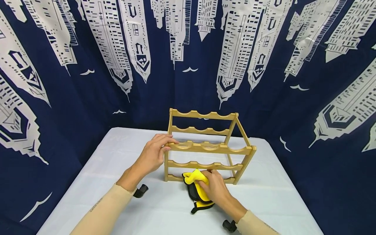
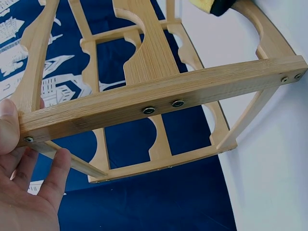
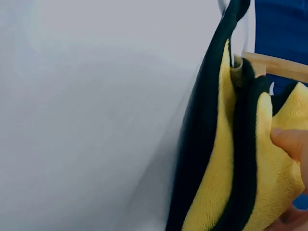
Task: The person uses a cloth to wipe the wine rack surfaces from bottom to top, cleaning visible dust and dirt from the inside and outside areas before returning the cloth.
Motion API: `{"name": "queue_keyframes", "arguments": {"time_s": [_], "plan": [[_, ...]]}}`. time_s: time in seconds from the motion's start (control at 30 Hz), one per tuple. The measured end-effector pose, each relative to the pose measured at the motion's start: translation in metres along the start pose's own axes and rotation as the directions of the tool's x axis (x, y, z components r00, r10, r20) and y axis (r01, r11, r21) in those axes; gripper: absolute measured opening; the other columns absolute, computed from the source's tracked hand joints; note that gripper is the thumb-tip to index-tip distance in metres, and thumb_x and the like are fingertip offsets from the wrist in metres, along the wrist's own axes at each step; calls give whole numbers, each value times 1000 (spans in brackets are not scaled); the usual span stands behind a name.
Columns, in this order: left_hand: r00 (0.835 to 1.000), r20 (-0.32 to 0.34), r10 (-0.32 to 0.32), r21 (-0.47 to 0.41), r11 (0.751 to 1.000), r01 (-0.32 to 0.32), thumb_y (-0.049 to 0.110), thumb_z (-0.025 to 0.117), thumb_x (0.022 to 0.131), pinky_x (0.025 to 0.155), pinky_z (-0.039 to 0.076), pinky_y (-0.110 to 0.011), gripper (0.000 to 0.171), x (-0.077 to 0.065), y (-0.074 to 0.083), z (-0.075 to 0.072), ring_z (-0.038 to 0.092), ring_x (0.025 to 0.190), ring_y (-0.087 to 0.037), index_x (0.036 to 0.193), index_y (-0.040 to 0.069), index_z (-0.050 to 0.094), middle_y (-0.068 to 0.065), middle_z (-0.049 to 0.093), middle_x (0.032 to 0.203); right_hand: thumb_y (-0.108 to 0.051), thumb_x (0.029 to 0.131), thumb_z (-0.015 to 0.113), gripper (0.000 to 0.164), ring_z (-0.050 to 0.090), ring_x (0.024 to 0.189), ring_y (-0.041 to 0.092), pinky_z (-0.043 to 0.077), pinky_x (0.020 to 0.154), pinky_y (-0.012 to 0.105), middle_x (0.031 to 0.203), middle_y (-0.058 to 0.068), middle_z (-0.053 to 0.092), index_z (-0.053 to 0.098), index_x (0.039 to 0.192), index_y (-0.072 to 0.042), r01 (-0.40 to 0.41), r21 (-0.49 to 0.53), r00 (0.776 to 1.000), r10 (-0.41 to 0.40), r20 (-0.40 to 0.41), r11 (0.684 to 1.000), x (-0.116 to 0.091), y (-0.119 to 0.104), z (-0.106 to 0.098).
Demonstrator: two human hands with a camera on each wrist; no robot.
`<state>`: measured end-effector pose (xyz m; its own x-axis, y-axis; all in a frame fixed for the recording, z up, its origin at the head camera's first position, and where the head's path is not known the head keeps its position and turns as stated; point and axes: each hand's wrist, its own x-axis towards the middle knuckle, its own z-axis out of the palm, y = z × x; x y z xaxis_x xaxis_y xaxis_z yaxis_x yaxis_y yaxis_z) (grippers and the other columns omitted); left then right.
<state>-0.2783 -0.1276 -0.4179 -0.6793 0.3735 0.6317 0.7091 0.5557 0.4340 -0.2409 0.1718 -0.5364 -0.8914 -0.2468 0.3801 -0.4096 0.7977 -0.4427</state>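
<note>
A wooden wine rack (image 1: 205, 148) with scalloped rails stands on the white table. My left hand (image 1: 153, 151) grips its upper front corner at the left; in the left wrist view the thumb (image 2: 8, 127) lies on the end of the side post (image 2: 163, 98). With my right hand (image 1: 216, 187) I pinch a yellow cloth (image 1: 196, 176) with black edging, bunched up at the rack's lower front rail. Its lower folds hang toward the table. In the right wrist view the thumb (image 3: 288, 142) presses into the yellow pile of the cloth (image 3: 240, 159).
The white-covered table (image 1: 117, 215) extends around the rack. Behind it hangs a navy curtain (image 1: 173, 88) printed with white buildings and birds. Black wrist devices (image 1: 141, 191) show under both forearms.
</note>
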Motion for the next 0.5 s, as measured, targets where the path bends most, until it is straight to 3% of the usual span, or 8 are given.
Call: {"name": "queue_keyframes", "arguments": {"time_s": [0.17,0.27,0.37,0.5], "plan": [[1000,3,-1,-6,1000,1,6,71,110,125,60,-57,25,-3,0,1,70,148,-37,131,14,82,-9,81,143,-3,94,95,36,66,97,14,63,82,30,111,4,79,87,129,-10,60,60,998,-60,-17,996,-8,4,4],[1000,-3,12,-15,1000,-12,6,70,110,125,60,-57,25,-3,0,2,70,148,-37,131,14,82,-9,82,141,-2,90,99,44,75,100,14,69,86,32,116,5,82,85,131,-10,134,92,989,-127,-72,987,-10,6,7],[1000,-10,28,-25,999,-29,6,70,110,125,60,-58,25,-1,0,2,71,147,-37,131,11,82,-9,82,139,-3,87,103,53,84,104,17,74,90,36,122,7,86,79,134,-9,242,85,963,-230,-139,966,-8,9,9],[999,-22,35,-23,999,-35,4,70,110,124,60,-58,25,0,-1,2,71,146,-37,131,10,82,-9,82,138,-4,88,102,53,87,101,20,74,86,35,120,9,87,73,133,-10,387,27,908,-376,-185,922,-1,13,8]]}}
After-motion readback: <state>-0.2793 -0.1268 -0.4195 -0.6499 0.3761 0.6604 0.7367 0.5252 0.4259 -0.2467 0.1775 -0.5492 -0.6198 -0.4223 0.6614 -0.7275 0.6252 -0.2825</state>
